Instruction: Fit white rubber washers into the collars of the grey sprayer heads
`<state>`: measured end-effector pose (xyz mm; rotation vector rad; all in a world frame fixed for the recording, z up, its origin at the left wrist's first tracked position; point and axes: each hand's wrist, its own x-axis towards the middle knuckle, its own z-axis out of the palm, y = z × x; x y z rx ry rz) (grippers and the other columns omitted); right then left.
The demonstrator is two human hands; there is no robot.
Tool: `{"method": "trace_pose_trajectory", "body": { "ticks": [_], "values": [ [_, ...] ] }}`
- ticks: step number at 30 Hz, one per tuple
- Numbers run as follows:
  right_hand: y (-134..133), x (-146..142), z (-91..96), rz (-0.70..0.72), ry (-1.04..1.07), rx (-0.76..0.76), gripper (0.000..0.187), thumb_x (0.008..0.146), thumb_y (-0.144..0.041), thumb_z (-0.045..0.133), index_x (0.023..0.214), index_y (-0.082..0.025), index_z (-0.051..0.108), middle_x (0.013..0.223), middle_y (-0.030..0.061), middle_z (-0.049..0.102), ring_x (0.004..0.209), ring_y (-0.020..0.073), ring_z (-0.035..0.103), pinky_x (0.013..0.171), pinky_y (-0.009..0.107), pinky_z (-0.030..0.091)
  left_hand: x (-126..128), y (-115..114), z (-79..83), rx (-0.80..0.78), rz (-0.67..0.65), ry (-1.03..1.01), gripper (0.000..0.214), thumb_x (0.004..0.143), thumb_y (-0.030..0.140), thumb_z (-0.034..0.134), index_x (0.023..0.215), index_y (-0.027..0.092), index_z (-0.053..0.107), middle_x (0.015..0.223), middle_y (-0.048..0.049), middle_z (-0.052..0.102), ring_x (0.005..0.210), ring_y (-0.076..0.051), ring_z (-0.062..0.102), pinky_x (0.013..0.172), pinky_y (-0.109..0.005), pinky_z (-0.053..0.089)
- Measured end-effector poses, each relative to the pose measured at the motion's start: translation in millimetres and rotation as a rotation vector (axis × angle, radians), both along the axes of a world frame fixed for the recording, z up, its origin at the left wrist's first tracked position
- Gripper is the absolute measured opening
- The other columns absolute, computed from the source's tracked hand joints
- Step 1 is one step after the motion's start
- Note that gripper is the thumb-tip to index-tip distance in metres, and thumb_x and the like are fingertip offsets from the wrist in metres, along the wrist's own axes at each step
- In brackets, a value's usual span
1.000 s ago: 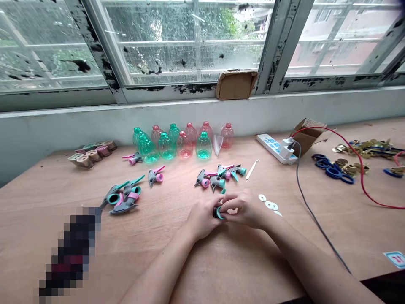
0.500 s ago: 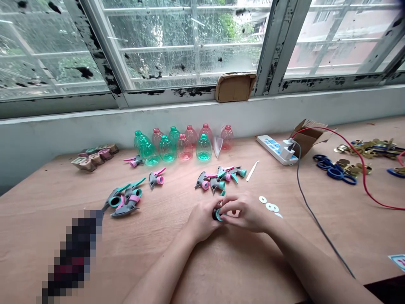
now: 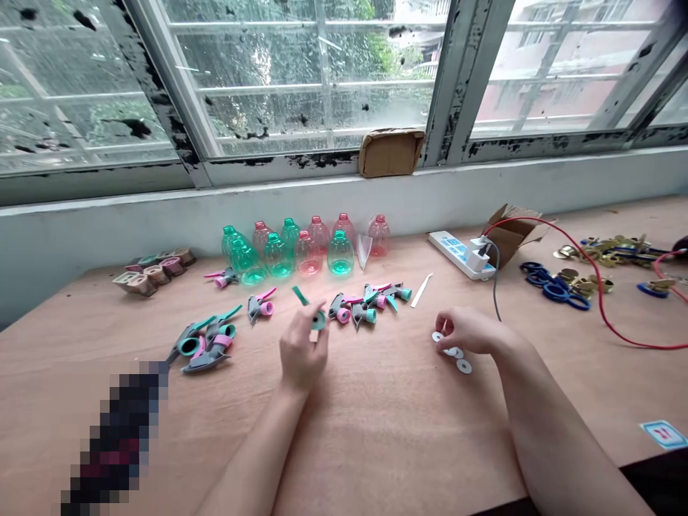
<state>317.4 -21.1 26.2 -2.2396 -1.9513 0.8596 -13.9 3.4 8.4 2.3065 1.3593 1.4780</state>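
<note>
**A:** What is the left hand doing?

**B:** Its fingers are closing on a teal sprayer collar, gripping it by the rim with the dark centre showing. The collar is sitting at the top of the hand, above the plywood table. A teal plastic strip is showing just beyond the hand, but I cannot tell whether it is joined to the collar.

**A:** And the right hand?

**B:** It is resting well apart from the left, with its fingers curling down over some white flat washers. They are touching at least one washer, but I cannot tell whether they are pinching it or have released it.

**A:** What is lying around them?

**B:** Grey trigger sprayer heads with pink and teal parts are lying in loose groups between the hands and beyond the left hand. Teal and pink plastic bottles are standing in rows behind them. A white power strip is sitting to the right of the bottles, while blue rings and brass pieces are lying further right. A red cable is running across the table beside them.
</note>
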Motion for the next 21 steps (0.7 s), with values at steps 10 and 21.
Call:
{"method": "trace_pose_trajectory", "body": {
  "ticks": [10, 21],
  "values": [
    [6, -8, -13.5, 0.037, 0.035, 0.023, 0.016, 0.063, -0.014, 0.067, 0.078, -0.017, 0.065, 0.074, 0.0014, 0.067, 0.063, 0.0135, 0.060, 0.048, 0.020, 0.035, -16, 36, -8.8, -0.120, -0.131, 0.340, 0.063, 0.079, 0.002, 0.038, 0.138, 0.023, 0.043, 0.136, -0.0058, 0.051, 0.125, -0.020, 0.046, 0.108, -0.038, 0.038],
    [4, -44, -13.0, 0.205, 0.181, 0.312, 0.005, 0.071, -0.015, 0.060, 0.074, -0.019, 0.058, 0.070, -0.0011, 0.063, 0.061, 0.0115, 0.055, 0.052, 0.020, 0.035, -54, 38, -3.2, -0.273, 0.537, 0.432, 0.044, 0.082, 0.012, 0.043, 0.123, 0.017, 0.057, 0.127, -0.0145, 0.057, 0.113, -0.032, 0.051, 0.096, -0.047, 0.043]
  ]
}}
